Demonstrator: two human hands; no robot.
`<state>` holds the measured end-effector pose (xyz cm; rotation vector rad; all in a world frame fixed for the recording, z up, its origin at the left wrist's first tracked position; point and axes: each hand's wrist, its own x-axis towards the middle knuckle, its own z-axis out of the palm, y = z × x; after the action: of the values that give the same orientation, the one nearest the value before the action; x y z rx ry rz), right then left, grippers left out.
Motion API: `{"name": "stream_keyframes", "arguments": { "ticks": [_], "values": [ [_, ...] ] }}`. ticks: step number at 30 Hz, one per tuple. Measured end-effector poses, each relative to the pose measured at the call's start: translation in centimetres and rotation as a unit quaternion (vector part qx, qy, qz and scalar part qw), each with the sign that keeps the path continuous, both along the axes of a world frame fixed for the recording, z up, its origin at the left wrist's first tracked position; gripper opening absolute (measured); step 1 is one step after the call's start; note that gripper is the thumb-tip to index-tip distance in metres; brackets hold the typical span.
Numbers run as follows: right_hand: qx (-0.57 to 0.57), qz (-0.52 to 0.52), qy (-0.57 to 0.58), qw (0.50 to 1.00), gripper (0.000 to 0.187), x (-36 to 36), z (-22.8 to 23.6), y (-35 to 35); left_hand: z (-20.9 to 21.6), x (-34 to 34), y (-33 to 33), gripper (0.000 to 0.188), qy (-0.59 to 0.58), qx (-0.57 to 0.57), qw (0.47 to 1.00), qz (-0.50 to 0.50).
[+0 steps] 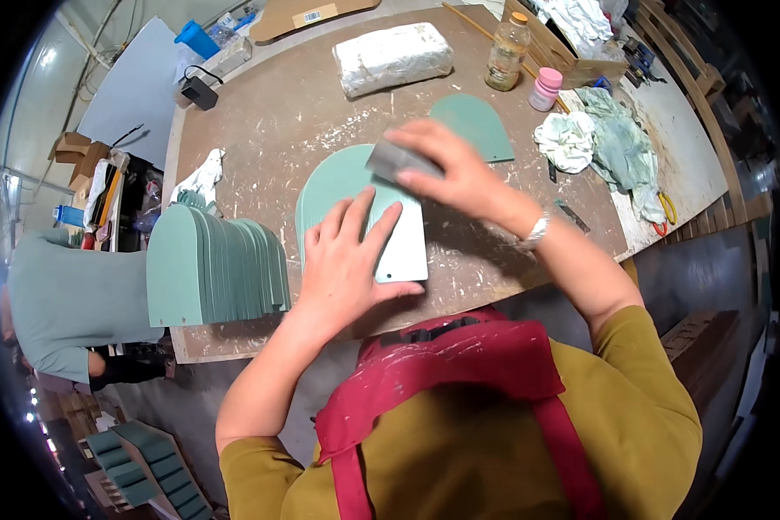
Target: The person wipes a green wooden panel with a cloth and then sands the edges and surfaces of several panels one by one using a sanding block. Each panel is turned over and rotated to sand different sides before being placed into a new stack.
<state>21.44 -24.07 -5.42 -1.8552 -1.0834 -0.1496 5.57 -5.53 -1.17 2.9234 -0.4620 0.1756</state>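
A green, round-topped panel (331, 179) lies on the brown worktable (260, 113) in front of me, its lower right part shining white in the light. My left hand (342, 256) rests flat on it, fingers spread and thumb near its lower edge, holding nothing. In my right hand (459, 173) is a grey sanding block (393, 161), gripped over the panel's upper right. That hand is slightly blurred, and whether the block touches the surface I cannot tell. Another green panel (477, 126) lies just beyond my right hand.
Several green panels (221, 264) stand on edge in a row at the left. Farther back are a white wrapped bundle (394, 59), a bottle (507, 54) and a pink jar (545, 90). Rags (620, 143) and pliers (666, 210) lie right. Another person (82, 290) bends at far left.
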Motion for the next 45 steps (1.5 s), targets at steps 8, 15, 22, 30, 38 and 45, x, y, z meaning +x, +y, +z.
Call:
{"name": "stream_keyframes", "arguments": {
  "ticks": [8,15,22,30,38,45],
  "values": [
    [0.0,-0.043,0.124,0.991,0.055,-2.7,0.3,-4.0,1.0,2.2,2.3,0.057,0.034,-0.034,0.997,0.058],
    [-0.091,-0.011,-0.024,0.996,0.059,-8.5,-3.9,-7.0,-1.6,3.2,3.1,0.05,-0.001,0.007,0.996,0.085],
    [-0.027,-0.018,-0.074,0.997,0.06,-9.9,1.5,-3.0,-1.8,3.2,2.9,0.05,-0.001,-0.001,0.997,0.073],
    [-0.06,-0.058,-0.033,0.996,0.059,-11.3,-2.1,-8.1,-1.7,3.5,3.0,0.051,0.0,0.008,0.997,0.077],
    [-0.171,-0.111,0.025,0.979,0.054,-9.6,-3.9,-11.2,0.0,4.7,2.9,0.051,-0.002,0.014,0.998,0.068],
    [-0.034,-0.131,0.142,0.981,0.053,-9.3,-3.9,-11.0,-0.3,13.0,5.0,0.051,0.16,-0.167,0.97,0.079]
  ]
}}
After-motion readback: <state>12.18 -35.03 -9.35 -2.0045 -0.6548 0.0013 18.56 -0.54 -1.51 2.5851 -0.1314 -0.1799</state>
